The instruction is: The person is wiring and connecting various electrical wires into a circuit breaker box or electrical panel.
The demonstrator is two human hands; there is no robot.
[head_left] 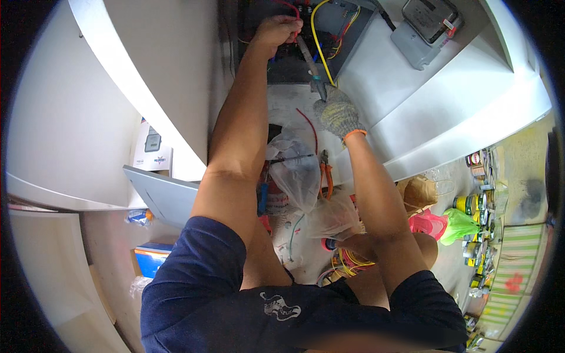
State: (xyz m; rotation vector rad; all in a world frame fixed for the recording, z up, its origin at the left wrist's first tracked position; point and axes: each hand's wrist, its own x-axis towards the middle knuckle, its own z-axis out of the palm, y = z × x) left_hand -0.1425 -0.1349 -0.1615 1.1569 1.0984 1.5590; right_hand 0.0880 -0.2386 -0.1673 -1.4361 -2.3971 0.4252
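My bare left hand (278, 28) reaches up into an open electrical box (329, 23) and grips a red wire (289, 8) among red, yellow and blue wires. My right hand (338, 113), in a grey knit glove with an orange cuff, is closed around the handle of a screwdriver (310, 62) whose shaft points up toward the box next to a yellow wire (318, 47). A loose red wire (309, 125) curves just below the gloved hand.
A grey meter (425, 26) is mounted at the upper right. Clear plastic bags (300, 170) and orange-handled pliers (325, 176) lie below the box. A coil of coloured wires (347, 262) sits by my knee. Cans and bags (471, 217) crowd the right. A blue box (152, 257) sits lower left.
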